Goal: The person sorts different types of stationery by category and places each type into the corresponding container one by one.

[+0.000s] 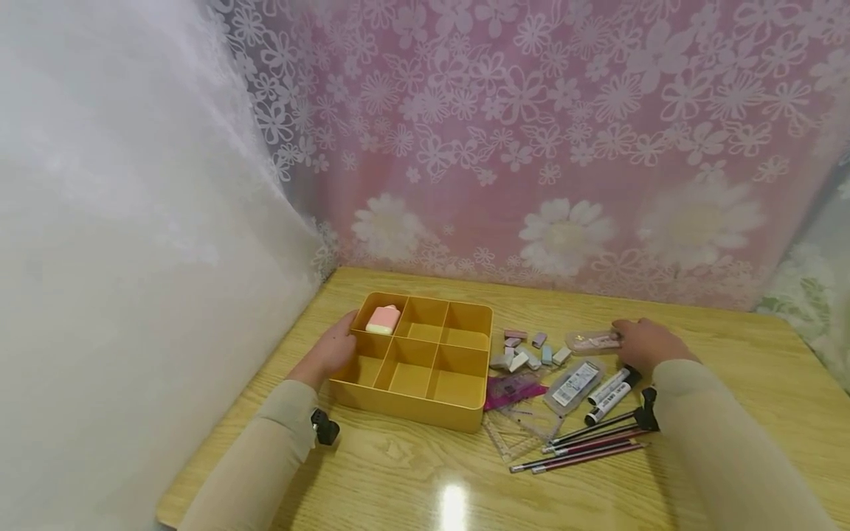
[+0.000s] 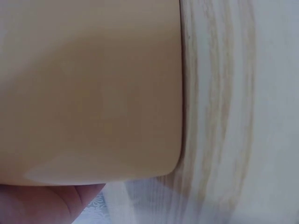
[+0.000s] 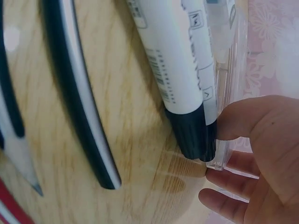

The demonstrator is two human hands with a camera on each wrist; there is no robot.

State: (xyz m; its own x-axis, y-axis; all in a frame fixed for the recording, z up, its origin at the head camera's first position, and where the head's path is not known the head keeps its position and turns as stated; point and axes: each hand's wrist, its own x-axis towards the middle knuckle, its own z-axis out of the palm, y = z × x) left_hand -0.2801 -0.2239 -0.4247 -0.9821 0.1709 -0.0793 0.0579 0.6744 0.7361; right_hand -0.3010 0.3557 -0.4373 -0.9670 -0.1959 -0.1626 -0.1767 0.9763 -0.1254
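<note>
"Head view: where is the left hand (image 1: 332, 349) resting, and why there?"

"It is lying against the left wall of a yellow, rectangular plastic tray (image 1: 412, 410) with six compartments, perhaps steadying it on the pale wood-grain worktop (image 1: 372, 472). How far its grip is closing I cannot tell, as the fingers are mostly hiding from both views"

"What is the right hand (image 1: 647, 345) doing?"

"Its grip is closing to a narrow pinch, thumb and fingers holding the right end of a slim clear plastic case (image 1: 591, 341) with pinkish contents. Holding it by one end is probably leaving the rest unobstructed. The case is sitting to the right of the tray, well apart from it, just beyond two white markers with black ends (image 1: 609, 400); whether it is touching the worktop I cannot tell"

"And what is the tray holding?"

"A rounded pink-and-cream block (image 1: 384, 318) is lying in the far left compartment. Outside, small pastel blocks (image 1: 547, 355) and a flat clear case with a white label (image 1: 575, 385) are lying between the tray and the right hand, while slim dark and red pencils (image 1: 584, 459) are lying nearer the person, seemingly spread for easy reach"
</note>
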